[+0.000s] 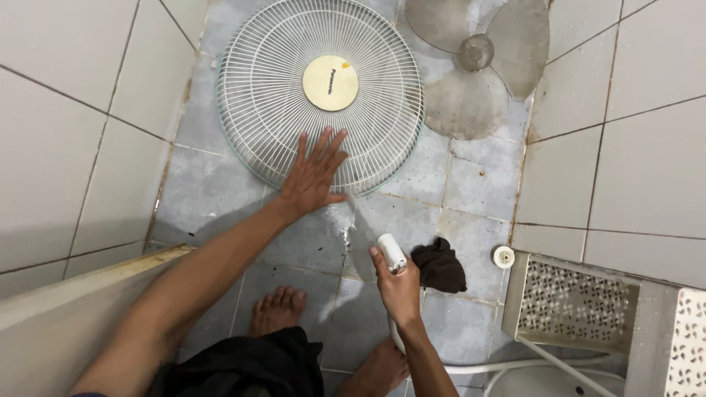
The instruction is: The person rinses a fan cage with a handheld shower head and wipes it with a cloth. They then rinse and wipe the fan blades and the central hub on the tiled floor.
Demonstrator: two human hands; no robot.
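Note:
A round white wire fan guard (265, 95) with a cream centre disc lies flat on the wet grey tile floor. My left hand (312, 174) rests open on its near rim, fingers spread. My right hand (398, 288) grips a white spray nozzle (391, 251) on a hose, pointed toward the guard, with a thin stream of water leaving it. A dusty translucent fan blade (471, 70) lies on the floor to the right of the guard.
A dark cloth (440, 266) lies on the floor by the nozzle. A small white cap (504, 256) sits to its right. A perforated beige crate (581, 305) stands at the lower right. White tiled walls close both sides. My bare feet (278, 309) are below.

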